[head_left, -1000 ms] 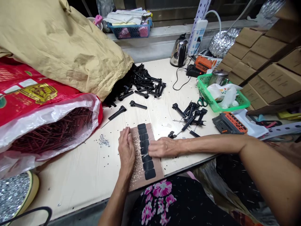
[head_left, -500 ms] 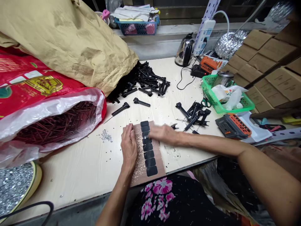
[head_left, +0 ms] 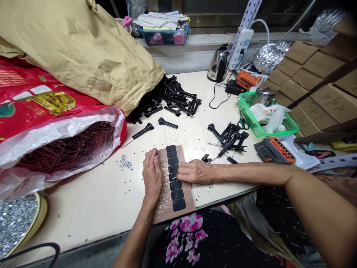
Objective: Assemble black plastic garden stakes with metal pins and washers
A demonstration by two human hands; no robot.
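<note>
A thin brown board [head_left: 186,197] lies on the table, with pale specks scattered over its left part. Down its middle runs a column of several black rounded-square pieces [head_left: 177,194]. My left hand [head_left: 152,173] lies flat along the board's left edge, its fingers stretched out and pressing on it. From the right, my right hand [head_left: 195,171] reaches over the board, its fingers closed at the right side of the middle black pieces. A small pale glint shows by those fingertips; what they hold, if anything, is too small to make out.
Black plastic parts lie in a pile [head_left: 178,97] at the back and a smaller heap [head_left: 230,137] at right. Dark rods [head_left: 72,145] fill a red bag at left. Small clear bits [head_left: 126,162] lie near the board. A green basket [head_left: 264,132] and battery pack [head_left: 275,150] stand at right.
My right hand has moved slightly down along the column of black pieces and is no longer blurred. My left hand keeps its place on the board.
</note>
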